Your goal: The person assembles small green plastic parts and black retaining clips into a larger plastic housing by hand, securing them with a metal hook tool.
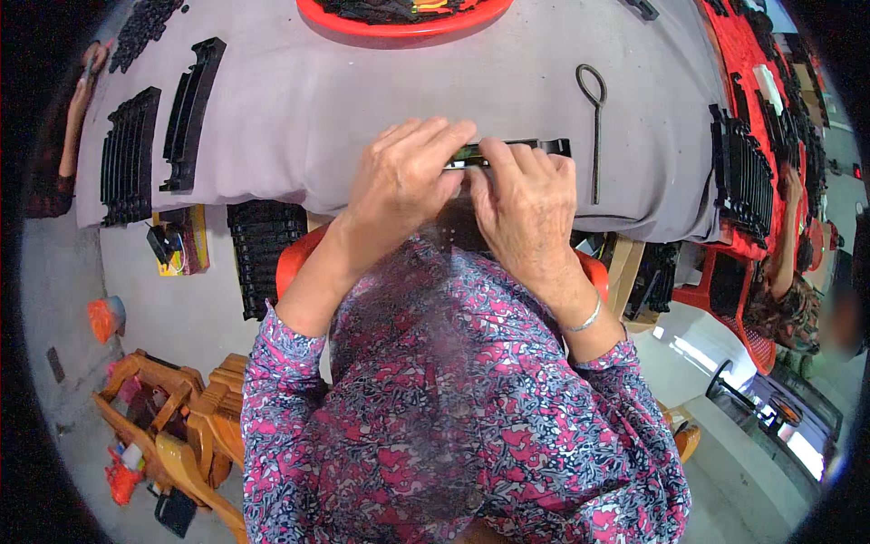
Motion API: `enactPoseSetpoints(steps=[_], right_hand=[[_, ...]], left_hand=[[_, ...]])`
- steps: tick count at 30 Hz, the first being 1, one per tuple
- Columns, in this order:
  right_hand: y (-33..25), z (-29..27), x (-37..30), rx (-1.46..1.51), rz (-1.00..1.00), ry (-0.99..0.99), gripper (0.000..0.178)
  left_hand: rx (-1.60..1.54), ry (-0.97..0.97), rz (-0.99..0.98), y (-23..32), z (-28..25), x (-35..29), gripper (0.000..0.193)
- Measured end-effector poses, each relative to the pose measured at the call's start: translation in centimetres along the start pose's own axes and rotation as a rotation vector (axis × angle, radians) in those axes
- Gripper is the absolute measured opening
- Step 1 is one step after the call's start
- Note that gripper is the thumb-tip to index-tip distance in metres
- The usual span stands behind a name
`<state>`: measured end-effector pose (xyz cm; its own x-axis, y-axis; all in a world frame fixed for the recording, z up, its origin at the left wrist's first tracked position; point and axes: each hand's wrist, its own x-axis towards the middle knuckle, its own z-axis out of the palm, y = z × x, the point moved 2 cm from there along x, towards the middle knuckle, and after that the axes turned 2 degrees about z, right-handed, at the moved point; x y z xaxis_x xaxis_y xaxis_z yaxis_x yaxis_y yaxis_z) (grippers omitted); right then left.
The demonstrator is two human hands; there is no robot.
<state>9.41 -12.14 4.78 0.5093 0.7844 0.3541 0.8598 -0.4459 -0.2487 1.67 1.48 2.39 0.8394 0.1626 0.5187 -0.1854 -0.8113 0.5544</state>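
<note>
1. The long, narrow black plastic strip [555,146] lies crosswise between both hands, just above the near edge of the table with the grey cloth [507,86]; its right end shows past the knuckles.
2. The left hand [405,172] is curled, fingers and thumb closed on the strip's left part; the right hand [530,204] is clamped over its middle, thumb toward the left hand.
3. To work it well, I'd steady the strip with one hand, press with the other thumb close to the support, and keep the force even so the thin plastic doesn't twist.
4. Right of the hands lies a dark metal rod with a looped end [595,136], within easy reach.
5. At the far edge, a round red plastic basin [408,30] holds many black pieces with some yellow and red ones.
6. Below the table, left, a yellow-sided box [195,240] has a black object at its top; its depths are hidden.
</note>
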Motion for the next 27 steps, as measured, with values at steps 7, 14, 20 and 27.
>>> enactPoseSetpoints(steps=[7,14,20,27], right_hand=[[-0.7,1.4,-0.5,-0.119,-0.023,-0.095,0.044],[1.9,-0.2,-0.3,0.243,0.002,-0.094,0.038],[1.9,-1.5,-0.5,0.181,-0.068,0.006,0.037],[1.0,0.4,-1.0,0.044,-0.141,-0.036,0.030]], left_hand=[[0.005,0.055,0.064,0.1,0.3,-0.1,0.054],[0.004,0.026,-0.012,0.2,0.2,-0.3,0.054],[0.016,0.030,-0.020,0.1,0.2,-0.5,0.054],[0.029,0.024,-0.048,0.2,0.2,-0.4,0.054]])
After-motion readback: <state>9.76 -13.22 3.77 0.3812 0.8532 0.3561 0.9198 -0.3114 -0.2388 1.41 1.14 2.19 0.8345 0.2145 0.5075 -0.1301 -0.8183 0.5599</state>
